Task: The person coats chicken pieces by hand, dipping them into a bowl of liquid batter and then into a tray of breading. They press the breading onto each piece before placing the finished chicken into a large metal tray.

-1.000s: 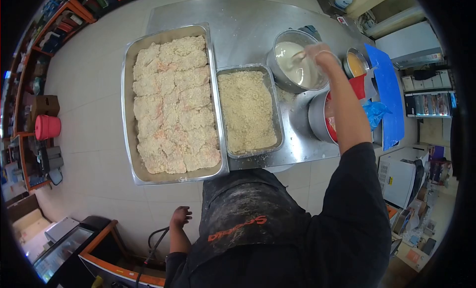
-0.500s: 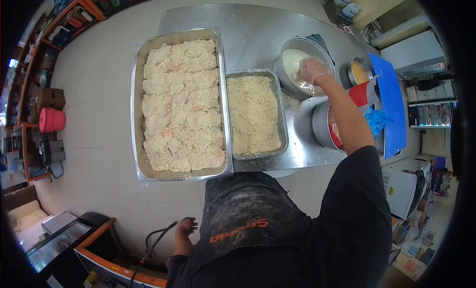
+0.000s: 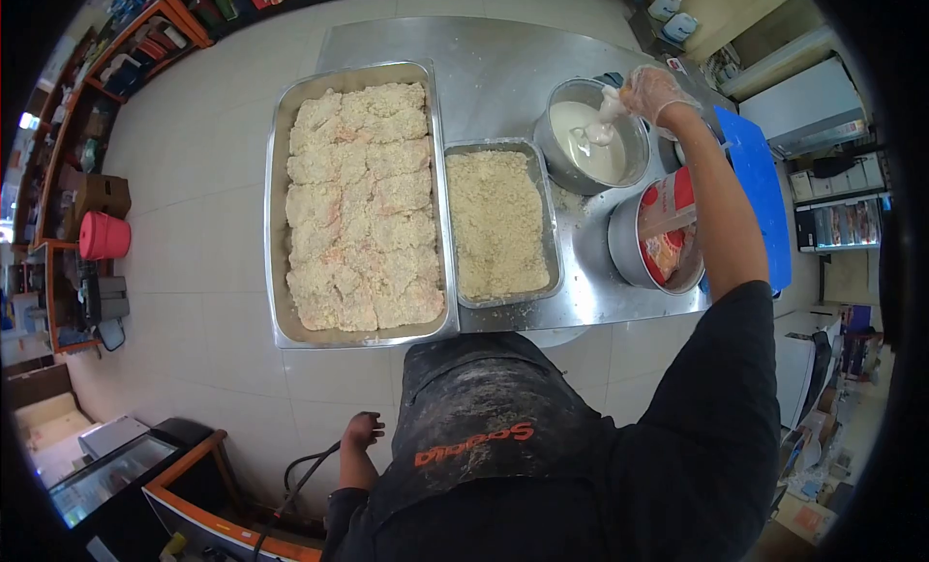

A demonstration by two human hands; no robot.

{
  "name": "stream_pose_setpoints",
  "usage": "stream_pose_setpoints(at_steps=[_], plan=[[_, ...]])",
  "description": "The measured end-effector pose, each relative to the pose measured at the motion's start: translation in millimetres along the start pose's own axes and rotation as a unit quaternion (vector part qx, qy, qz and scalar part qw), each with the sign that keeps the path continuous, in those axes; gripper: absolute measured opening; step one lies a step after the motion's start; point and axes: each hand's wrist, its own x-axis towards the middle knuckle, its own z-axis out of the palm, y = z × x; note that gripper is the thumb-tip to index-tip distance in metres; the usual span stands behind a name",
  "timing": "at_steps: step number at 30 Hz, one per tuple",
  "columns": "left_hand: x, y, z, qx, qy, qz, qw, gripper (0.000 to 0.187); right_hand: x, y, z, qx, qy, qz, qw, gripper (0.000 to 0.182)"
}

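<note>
My right hand, in a clear plastic glove, grips a piece of meat coated in wet white batter. It hangs over the deep metal pot, its lower end at the surface of the white batter. Left of the pot is a shallow metal tray of pale crumbs. Beside that, a large metal pan holds rows of crumb-coated pieces. My left hand hangs bare at my side, below the table, fingers loosely apart and holding nothing.
Another round metal pot with red-and-clear packaging stands near the table's right front. A blue board lies along the right end. Crumbs are scattered on the steel table. A dark hose hangs near my left hand.
My right hand has risen out of the pot toward its back right rim, lifting the batter-coated piece of meat. The blue plastic by the right pot is hidden now. My left hand stays low.
</note>
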Motion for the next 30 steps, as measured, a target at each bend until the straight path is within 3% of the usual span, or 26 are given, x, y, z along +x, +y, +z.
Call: stream_pose_setpoints(at_steps=[8, 11, 14, 16, 18, 20, 23, 26, 30], plan=[[21.6, -23.8, -16.2, 0.031, -0.014, 0.036, 0.999, 0.038, -9.6, -11.2, 6.1, 0.051, -0.033, 0.034, 0.998, 0.046], [0.8, -16.1, -7.2, 0.001, -0.004, -0.022, 1.000, 0.038, -9.7, -7.2, 18.3, -0.014, -0.042, -0.022, 0.999, 0.052], [16.9, -33.3, -10.7, 0.085, -0.045, 0.034, 0.995, 0.038, -12.9, -12.9, 16.8, 0.001, -0.063, 0.030, 0.998, 0.050], [9.8, -30.7, -10.6, 0.071, -0.041, 0.026, 0.996, 0.037, -13.2, -8.9, 18.8, 0.023, -0.071, 0.035, 0.997, 0.049], [20.1, -31.1, -8.1, -0.032, -0.025, -0.045, 0.998, 0.036, -14.6, -10.2, 16.4, 0.026, -0.088, 0.035, 0.995, 0.048], [25.2, -30.8, -10.8, -0.046, -0.022, -0.034, 0.998, 0.036, -16.3, -15.2, 14.5, 0.010, -0.116, 0.034, 0.993, 0.049], [17.5, -20.2, -9.5, -0.024, -0.012, -0.016, 1.000, 0.037, -15.6, -6.0, 17.1, 0.044, -0.056, 0.039, 0.997, 0.047], [20.5, -17.2, -7.9, -0.014, -0.013, -0.003, 1.000, 0.038, -5.3, -8.3, 22.2, -0.041, -0.112, 0.005, 0.993, 0.047], [19.6, -13.1, -4.4, -0.011, -0.008, 0.000, 1.000, 0.040, -14.5, -6.3, 13.0, 0.038, -0.056, 0.042, 0.997, 0.051]])
